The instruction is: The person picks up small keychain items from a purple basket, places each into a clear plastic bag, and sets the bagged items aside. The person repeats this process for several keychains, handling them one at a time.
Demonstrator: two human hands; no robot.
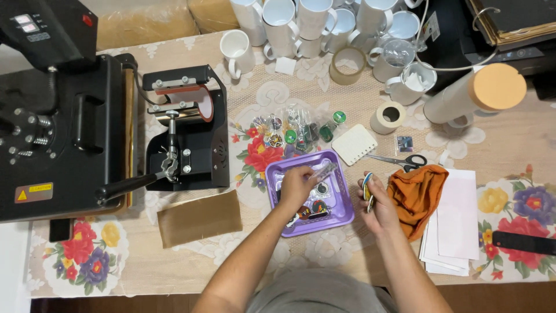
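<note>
Orange cloth [418, 194] lay right of centre; left hand [296, 185] pinched a clear packet [324, 171] over the purple tray [341, 214], right hand [377, 204] gripped printed discs [368, 186].

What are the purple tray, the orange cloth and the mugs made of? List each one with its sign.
Purple tray: likely plastic, shown by its even colour, smooth moulded rim and soft sheen.
Orange cloth: woven fabric with a matt finish, since it lies crumpled in soft folds.
Mugs: probably glazed ceramic, as they are glossy white with thick walls and handles, though coated metal cannot be ruled out.
</note>
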